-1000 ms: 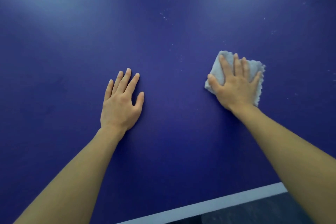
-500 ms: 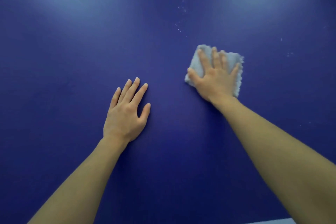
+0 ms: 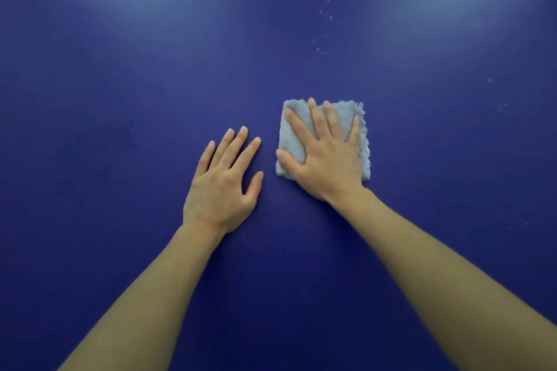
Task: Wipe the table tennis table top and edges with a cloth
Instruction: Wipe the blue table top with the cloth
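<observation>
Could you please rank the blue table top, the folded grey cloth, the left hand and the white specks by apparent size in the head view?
1. Dark blue table top
2. Folded grey fluffy cloth and left hand: alike, unranked
3. White specks

Fluffy cloth (image 3: 355,120), smooth semi-gloss table (image 3: 120,99)

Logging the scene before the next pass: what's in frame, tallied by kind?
Bare hands: 2, left hand flat on the top, right hand pressing the cloth
Pale grey-blue folded fluffy cloth: 1
Dark blue table tennis table top: 1
Total: 4
</observation>
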